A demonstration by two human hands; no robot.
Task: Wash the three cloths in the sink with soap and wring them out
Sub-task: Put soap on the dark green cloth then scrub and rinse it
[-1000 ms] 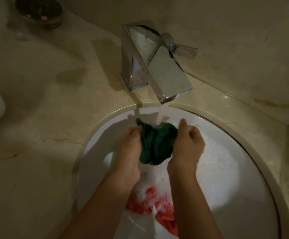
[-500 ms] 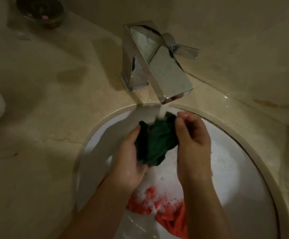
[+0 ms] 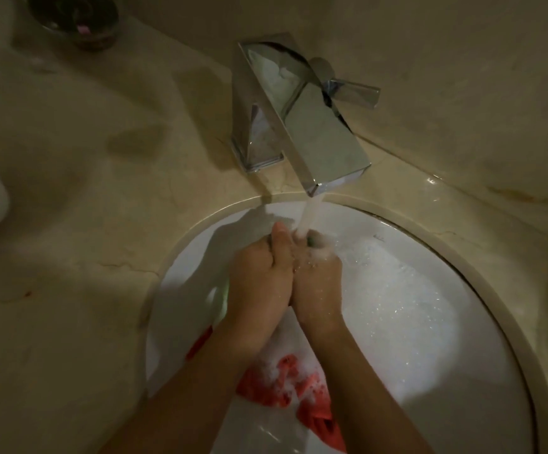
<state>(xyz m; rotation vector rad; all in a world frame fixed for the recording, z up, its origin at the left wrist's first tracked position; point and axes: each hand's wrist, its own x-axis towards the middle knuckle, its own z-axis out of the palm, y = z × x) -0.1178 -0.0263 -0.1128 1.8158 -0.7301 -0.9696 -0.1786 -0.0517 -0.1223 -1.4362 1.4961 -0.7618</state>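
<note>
this is looking like a home or hotel bathroom — a round white basin (image 3: pixel 429 322) is sitting under a beige marble-look countertop (image 3: pixel 86 224), and a square chrome tap (image 3: pixel 298 126) with a side lever (image 3: pixel 354 91) is running water into it. suds are filling the basin, a dark glass dish (image 3: pixel 72 18) is sitting at the back of the counter, and dim light is falling over everything — a washroom vanity.
</note>
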